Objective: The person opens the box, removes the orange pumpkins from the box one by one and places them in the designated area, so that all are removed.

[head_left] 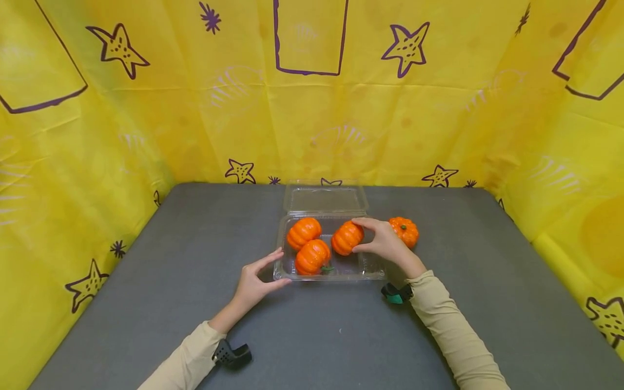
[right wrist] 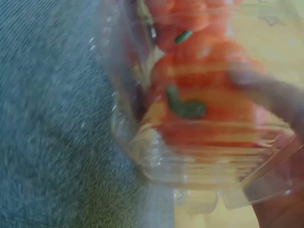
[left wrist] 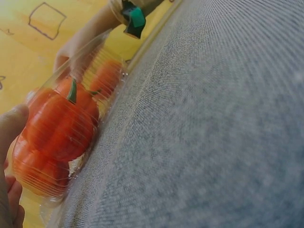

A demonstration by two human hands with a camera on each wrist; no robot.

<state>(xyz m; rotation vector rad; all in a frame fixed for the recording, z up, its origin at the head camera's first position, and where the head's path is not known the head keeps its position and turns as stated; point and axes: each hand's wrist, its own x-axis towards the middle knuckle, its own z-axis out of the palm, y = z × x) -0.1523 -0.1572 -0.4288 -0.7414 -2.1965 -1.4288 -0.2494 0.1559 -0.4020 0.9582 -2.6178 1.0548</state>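
Note:
A clear plastic clamshell container [head_left: 292, 276] lies on the grey table with its lid [head_left: 324, 199] folded back. Two small orange toy pumpkins [head_left: 304, 233] sit in its left half, one close in front of the other. In the right half my right hand [head_left: 382, 241] holds a third pumpkin [head_left: 347, 238] between thumb and fingers; its curved green stem [right wrist: 185, 107] shows through the wall in the right wrist view. My left hand [head_left: 253, 281] is at the front left corner, thumb and fingers spread around it, fingertips right at the rim.
Another orange pumpkin [head_left: 405, 232] stands on the table right of the container, partly behind my right hand. A yellow patterned cloth [head_left: 312, 119] hangs along the table's back and sides. Each wrist wears a dark band [head_left: 233, 355].

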